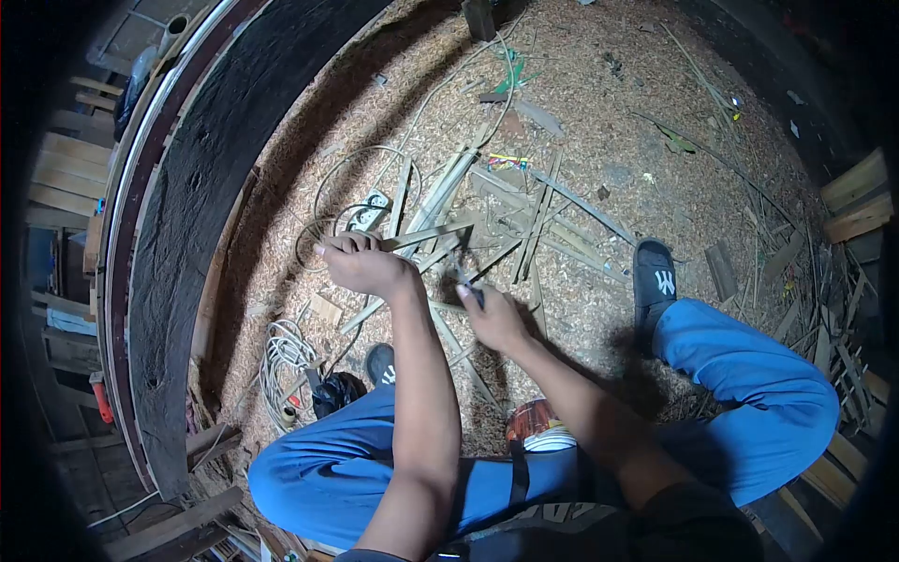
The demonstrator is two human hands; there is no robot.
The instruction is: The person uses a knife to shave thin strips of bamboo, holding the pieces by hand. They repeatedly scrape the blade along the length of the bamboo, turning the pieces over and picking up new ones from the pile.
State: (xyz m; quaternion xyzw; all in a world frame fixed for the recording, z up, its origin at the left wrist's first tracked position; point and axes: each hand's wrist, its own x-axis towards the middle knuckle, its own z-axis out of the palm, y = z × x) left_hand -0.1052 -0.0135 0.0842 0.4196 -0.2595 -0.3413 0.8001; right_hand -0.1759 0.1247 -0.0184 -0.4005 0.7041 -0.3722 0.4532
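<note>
My left hand [363, 270] is closed around one end of a thin wooden strip [429, 236], which points out to the right just above the floor. In my right hand [493, 318] is a knife [476, 294] with a dark handle, its metal blade angled up toward the strip's free end. The fingers of that hand wrap the handle, so part of it is hidden. Below both hands, more loose wooden strips [537, 225] lie crossed over one another on the shavings. A white power strip [368, 212] rests on the floor beyond my left hand.
Wood shavings [581, 122] cover the floor. A coiled pale cable [288, 354] and a black plastic bag [339, 393] lie at the left. A long dark beam [178, 244] borders that side. My sandalled foot [654, 286] is at the right, near scrap sticks [833, 337].
</note>
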